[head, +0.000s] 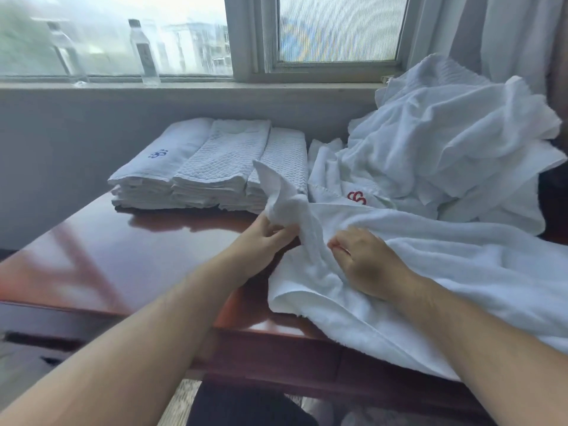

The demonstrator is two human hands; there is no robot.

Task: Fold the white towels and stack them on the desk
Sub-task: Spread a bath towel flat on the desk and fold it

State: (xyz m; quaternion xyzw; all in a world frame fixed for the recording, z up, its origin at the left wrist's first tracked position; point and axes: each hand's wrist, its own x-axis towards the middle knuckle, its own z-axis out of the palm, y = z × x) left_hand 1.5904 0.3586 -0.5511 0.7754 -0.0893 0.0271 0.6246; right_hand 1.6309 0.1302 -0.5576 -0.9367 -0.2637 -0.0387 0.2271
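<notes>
A large white towel [445, 259] lies spread and rumpled over the right half of the reddish wooden desk [123, 247], one edge hanging past the front. My left hand [264, 238] grips a bunched corner of this towel, which sticks up above my fingers. My right hand [365, 262] rests on the same towel just to the right, fingers curled into the cloth. Three stacks of folded white towels [212, 167] sit side by side at the back of the desk. A heap of unfolded white towels [445, 142] rises at the back right, one showing a red logo.
Two clear water bottles [144, 50] stand on the window sill behind the desk. A grey wall runs under the sill. A curtain [507, 32] hangs at the far right. Bare desk surface lies left of my hands, in front of the folded stacks.
</notes>
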